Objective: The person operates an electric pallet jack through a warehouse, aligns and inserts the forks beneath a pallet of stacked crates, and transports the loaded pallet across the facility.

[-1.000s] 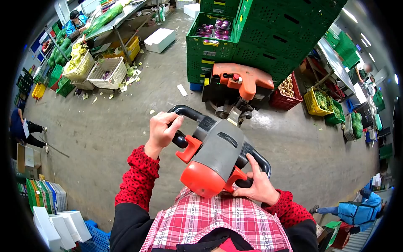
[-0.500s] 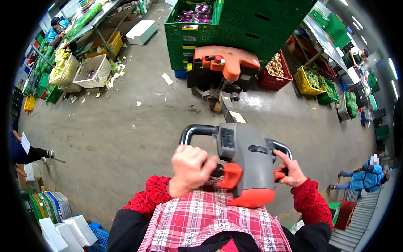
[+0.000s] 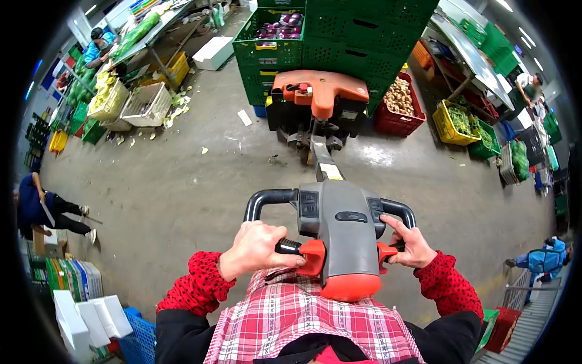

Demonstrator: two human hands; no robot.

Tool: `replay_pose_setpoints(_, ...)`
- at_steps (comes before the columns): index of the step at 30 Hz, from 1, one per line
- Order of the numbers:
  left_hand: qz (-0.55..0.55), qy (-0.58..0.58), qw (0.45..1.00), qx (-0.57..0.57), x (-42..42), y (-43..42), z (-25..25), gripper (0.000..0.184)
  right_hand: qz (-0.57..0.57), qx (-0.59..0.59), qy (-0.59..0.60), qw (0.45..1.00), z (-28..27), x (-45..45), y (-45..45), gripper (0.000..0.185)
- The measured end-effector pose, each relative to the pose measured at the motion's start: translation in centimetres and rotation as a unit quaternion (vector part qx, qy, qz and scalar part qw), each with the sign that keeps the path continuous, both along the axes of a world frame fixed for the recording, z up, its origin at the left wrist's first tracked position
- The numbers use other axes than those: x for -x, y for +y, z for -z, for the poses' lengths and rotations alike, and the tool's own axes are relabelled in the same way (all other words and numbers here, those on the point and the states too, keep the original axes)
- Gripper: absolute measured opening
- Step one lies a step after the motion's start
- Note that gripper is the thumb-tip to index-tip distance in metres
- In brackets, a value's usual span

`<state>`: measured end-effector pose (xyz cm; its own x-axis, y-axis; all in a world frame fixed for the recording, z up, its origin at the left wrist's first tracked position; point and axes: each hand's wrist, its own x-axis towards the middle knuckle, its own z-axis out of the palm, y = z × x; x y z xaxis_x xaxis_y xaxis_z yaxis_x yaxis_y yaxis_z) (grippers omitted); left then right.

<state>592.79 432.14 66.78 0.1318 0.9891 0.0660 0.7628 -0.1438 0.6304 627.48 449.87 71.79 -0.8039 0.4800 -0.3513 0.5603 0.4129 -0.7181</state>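
The grey and red tiller head [image 3: 350, 233] of an electric pallet truck stands right in front of my plaid apron. My left hand [image 3: 251, 249] is closed round its left grip, beside a red thumb lever. On the other side my right hand [image 3: 413, 246] holds the right grip, its index finger stretched to the buttons near the black loop handle. From the head a shaft runs to the truck's orange and black body [image 3: 324, 88]. Beyond that body rise stacked green crates [image 3: 362, 36]; purple, round-looking produce [image 3: 280, 29] fills the open top of the left stack.
A red crate [image 3: 394, 124] of brownish produce and a yellow crate [image 3: 450, 130] of greens stand right of the truck. White crates [image 3: 148, 106] and scattered leaves lie left. People stand at far left and far right. White foam boxes [image 3: 103, 321] sit lower left.
The tiller head has swung left and lines up more with the truck body. Both hands have stayed on the grips. The person at left shows more fully.
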Motion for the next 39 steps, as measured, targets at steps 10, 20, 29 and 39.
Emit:
replay_pose_setpoints(10, -0.055, 0.015, 0.992, -0.113, -0.3, -0.4, 1.6, 0.063, -0.004, 0.006, 0.01, 1.0, 0.6, 0.0, -0.1, 0.107)
replay_pose_setpoints(20, -0.054, -0.008, 0.992, -0.117, 0.0, -0.3, 2.4, 0.064, 0.0, -0.073, 0.034, 0.997, 1.5, -0.5, -1.4, 0.112)
replay_pose_setpoints(29, -0.051, -0.01, 0.991, -0.12, -0.6, 0.5, 1.8, 0.062, -0.02, -0.074, 0.04, 0.996, 1.2, -0.6, -0.1, 0.111)
replay_pose_setpoints(39, -0.057, -0.009, 0.991, -0.122, -0.2, -0.5, 2.0, 0.065, -0.011, -0.042, -0.002, 0.999, 1.0, -0.5, -1.4, 0.111)
